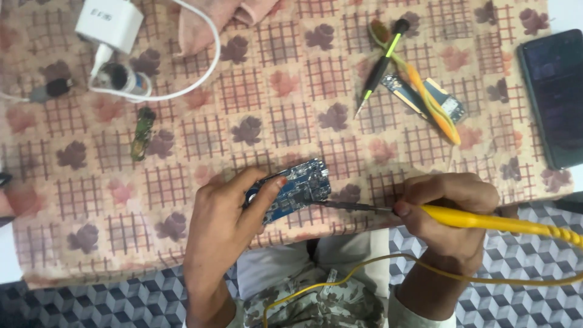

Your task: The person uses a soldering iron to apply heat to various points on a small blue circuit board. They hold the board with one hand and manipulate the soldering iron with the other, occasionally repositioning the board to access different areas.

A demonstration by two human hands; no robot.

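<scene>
My left hand (225, 222) grips a blue circuit board (294, 189) by its left end, thumb and finger pinching it above the patterned cloth. In my right hand (452, 215) is a yellow-handled soldering iron (486, 220). Its dark metal tip (346, 206) reaches left and touches the board's lower right edge. The iron's yellow cord (364, 270) loops down across my lap.
A floral checked cloth (200, 127) covers the surface. On it lie a green-black screwdriver (381, 65), a second circuit board with yellow tweezers (431, 100), a dark phone (555, 97) at right, a white charger with cable (109, 24), and a small green board (143, 133).
</scene>
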